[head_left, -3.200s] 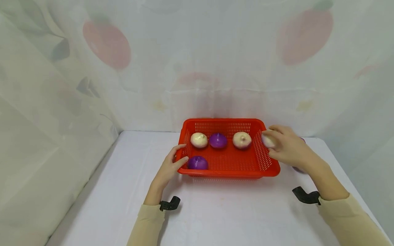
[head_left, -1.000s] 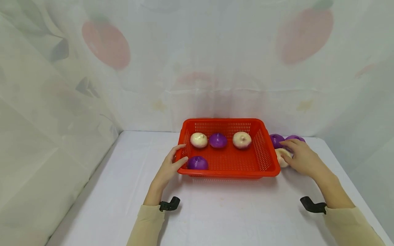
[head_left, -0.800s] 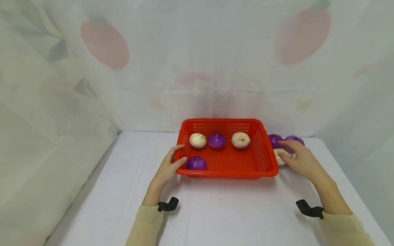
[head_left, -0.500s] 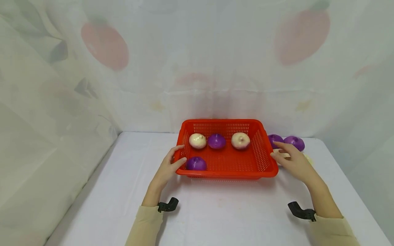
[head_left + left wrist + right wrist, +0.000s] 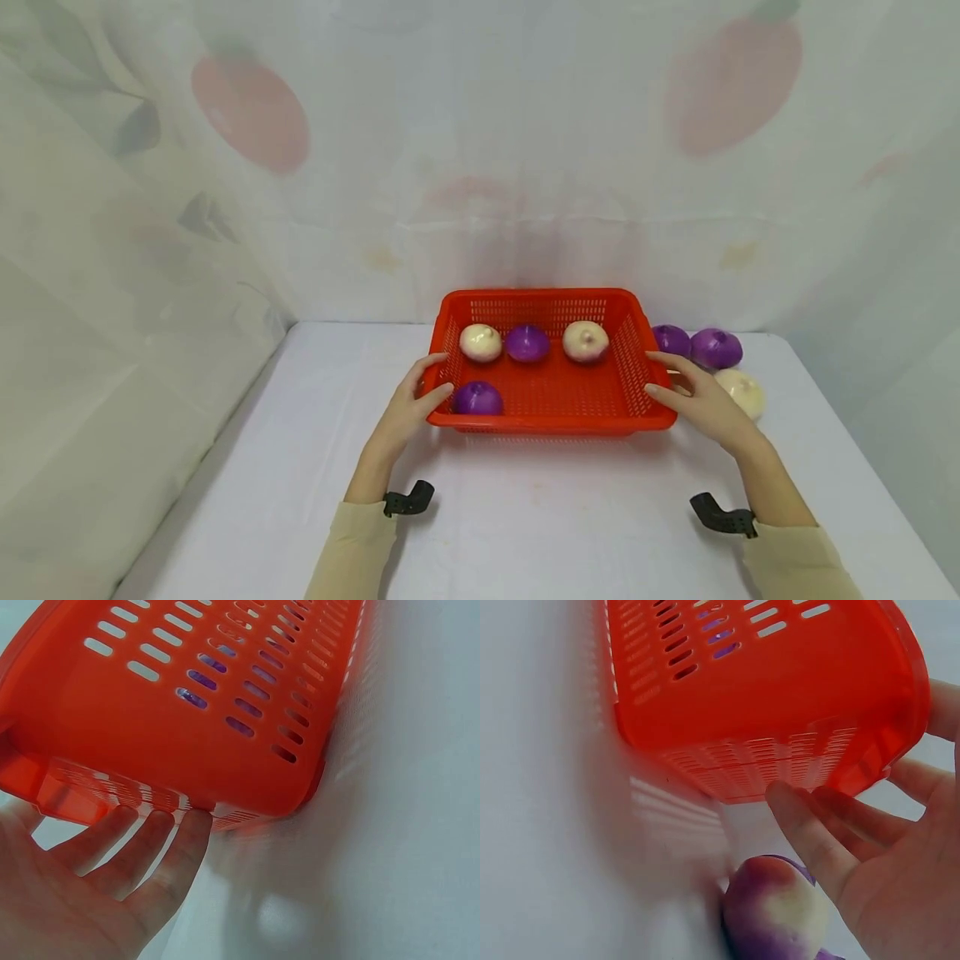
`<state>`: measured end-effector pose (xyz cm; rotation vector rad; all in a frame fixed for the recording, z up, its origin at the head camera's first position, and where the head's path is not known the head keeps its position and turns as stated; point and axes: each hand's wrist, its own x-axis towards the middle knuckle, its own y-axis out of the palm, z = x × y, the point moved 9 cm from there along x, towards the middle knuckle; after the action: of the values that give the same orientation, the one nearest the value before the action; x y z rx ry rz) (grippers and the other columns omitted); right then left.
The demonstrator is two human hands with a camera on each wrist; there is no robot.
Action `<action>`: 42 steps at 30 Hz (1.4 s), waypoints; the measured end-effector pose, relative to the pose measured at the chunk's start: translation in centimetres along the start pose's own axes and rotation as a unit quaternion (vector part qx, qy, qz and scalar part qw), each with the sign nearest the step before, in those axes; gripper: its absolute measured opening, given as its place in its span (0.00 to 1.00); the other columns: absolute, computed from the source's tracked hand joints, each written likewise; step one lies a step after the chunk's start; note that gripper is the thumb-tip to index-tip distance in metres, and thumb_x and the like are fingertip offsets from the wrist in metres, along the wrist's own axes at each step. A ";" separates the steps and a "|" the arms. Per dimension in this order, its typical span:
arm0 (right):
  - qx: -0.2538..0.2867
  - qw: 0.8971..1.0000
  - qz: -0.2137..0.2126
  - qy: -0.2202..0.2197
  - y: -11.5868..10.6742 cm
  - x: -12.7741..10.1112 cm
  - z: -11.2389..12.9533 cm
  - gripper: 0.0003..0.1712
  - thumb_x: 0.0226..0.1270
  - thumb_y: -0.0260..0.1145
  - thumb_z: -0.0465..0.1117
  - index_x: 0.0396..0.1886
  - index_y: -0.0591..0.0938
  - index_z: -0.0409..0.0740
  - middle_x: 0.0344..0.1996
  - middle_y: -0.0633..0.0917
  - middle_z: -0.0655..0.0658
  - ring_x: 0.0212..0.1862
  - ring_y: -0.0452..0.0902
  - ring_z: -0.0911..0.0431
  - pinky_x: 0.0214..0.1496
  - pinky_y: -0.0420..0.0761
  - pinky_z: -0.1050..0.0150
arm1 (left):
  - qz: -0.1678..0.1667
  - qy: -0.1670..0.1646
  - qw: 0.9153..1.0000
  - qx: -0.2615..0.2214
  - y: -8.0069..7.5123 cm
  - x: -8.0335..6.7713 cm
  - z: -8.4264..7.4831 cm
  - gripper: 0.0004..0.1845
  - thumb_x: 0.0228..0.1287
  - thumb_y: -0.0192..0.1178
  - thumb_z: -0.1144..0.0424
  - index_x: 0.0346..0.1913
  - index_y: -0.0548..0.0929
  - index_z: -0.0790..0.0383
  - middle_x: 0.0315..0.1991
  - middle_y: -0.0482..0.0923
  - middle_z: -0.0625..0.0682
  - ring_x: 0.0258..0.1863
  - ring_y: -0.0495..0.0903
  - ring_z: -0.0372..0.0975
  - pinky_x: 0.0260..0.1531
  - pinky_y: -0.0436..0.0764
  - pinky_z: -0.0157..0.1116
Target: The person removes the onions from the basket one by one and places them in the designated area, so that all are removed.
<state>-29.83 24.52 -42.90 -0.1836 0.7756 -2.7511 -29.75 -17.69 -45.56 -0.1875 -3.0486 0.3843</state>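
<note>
Right hand (image 5: 701,400) moved to basket (image 5: 551,421); hands flank it.

The pale onion (image 5: 741,392) that was held above the right rim of the red basket (image 5: 551,421) has been set down on the table, at about 3 o'clock from the basket and just at 6 o'clock from the two purple onions (image 5: 717,347) outside it. It has been let go of by the right hand (image 5: 693,398), which has been brought across toward 9 o'clock and laid with straight fingers against the basket's right rim.
</note>
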 end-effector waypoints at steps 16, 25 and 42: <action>0.092 0.995 0.046 0.004 0.8 0.6 0.3 0.38 0.74 0.66 0.46 0.78 0.63 0.45 0.73 0.65 0.33 0.70 0.66 0.33 0.54 0.79 0.68 | -0.008 0.001 1.000 0.005 -0.5 -0.1 -0.1 0.30 0.73 0.62 0.54 0.74 0.67 0.49 0.74 0.64 0.56 0.71 0.66 0.54 0.66 0.69 0.59; 0.108 0.993 0.051 0.001 1.0 0.6 -0.1 0.38 0.73 0.67 0.45 0.77 0.63 0.43 0.73 0.65 0.32 0.70 0.66 0.32 0.54 0.80 0.67 | -0.003 0.002 1.000 0.003 -0.5 -0.1 0.1 0.31 0.72 0.63 0.53 0.75 0.67 0.50 0.73 0.64 0.55 0.70 0.67 0.52 0.66 0.69 0.58; 0.104 0.994 0.043 0.012 0.9 -0.1 -0.6 0.39 0.73 0.67 0.45 0.77 0.64 0.43 0.72 0.67 0.32 0.69 0.67 0.33 0.56 0.80 0.65 | 0.005 -0.001 1.000 -0.002 0.0 0.1 0.7 0.31 0.72 0.63 0.54 0.74 0.67 0.51 0.73 0.65 0.59 0.70 0.67 0.54 0.66 0.70 0.57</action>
<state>-29.59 24.10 -43.94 -0.0716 0.4864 -2.7317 -29.90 -17.85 -46.20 -0.2040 -3.0525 0.3797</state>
